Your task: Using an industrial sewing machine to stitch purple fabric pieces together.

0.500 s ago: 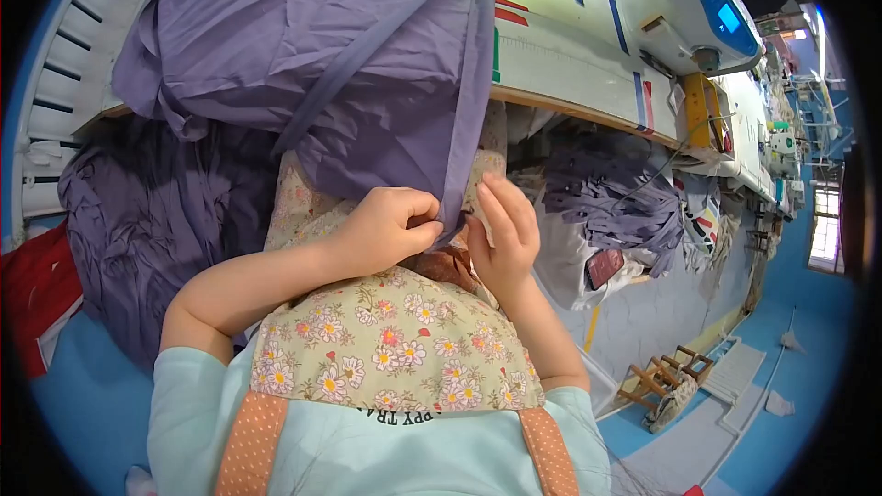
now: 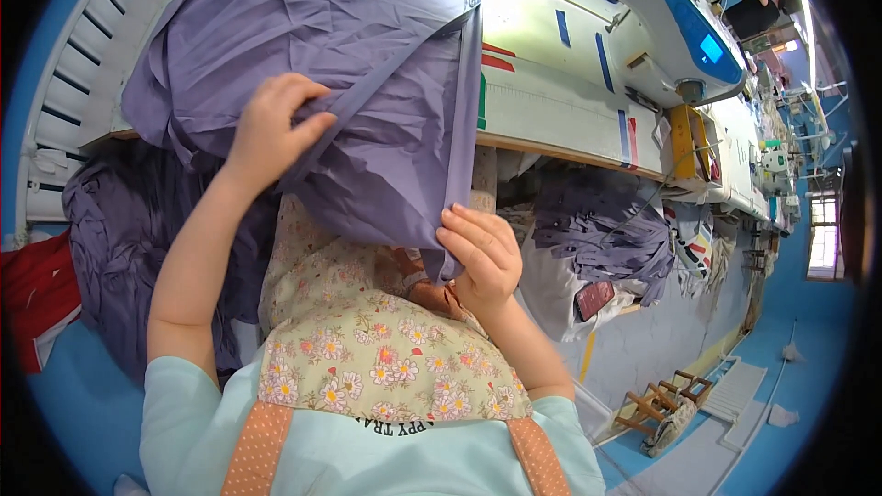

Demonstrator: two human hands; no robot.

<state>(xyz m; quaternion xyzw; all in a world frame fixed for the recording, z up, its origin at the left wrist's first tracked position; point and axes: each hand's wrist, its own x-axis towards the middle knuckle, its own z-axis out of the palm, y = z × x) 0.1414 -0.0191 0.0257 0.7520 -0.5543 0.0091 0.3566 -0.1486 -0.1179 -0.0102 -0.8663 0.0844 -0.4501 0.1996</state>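
Note:
A large piece of purple fabric (image 2: 349, 46) lies over the edge of the sewing table (image 2: 560, 92) and hangs down toward my lap. My left hand (image 2: 271, 124) is raised and grips a folded band of this fabric near its middle. My right hand (image 2: 482, 253) pinches the lower hanging corner of the same fabric, just above my floral apron (image 2: 367, 349). A white and blue sewing machine (image 2: 634, 0) stands on the table behind the fabric, its needle area near the fabric's upper right edge.
More purple fabric (image 2: 110, 230) is heaped at my left, beside something red (image 2: 32, 298). Another purple pile (image 2: 606, 220) sits under the table at the right. A wooden frame (image 2: 661, 409) lies on the blue floor. Further machines line the right side.
My left hand has moved up and to the left along the fabric band, away from my right hand. The right hand stays low on the fabric's corner.

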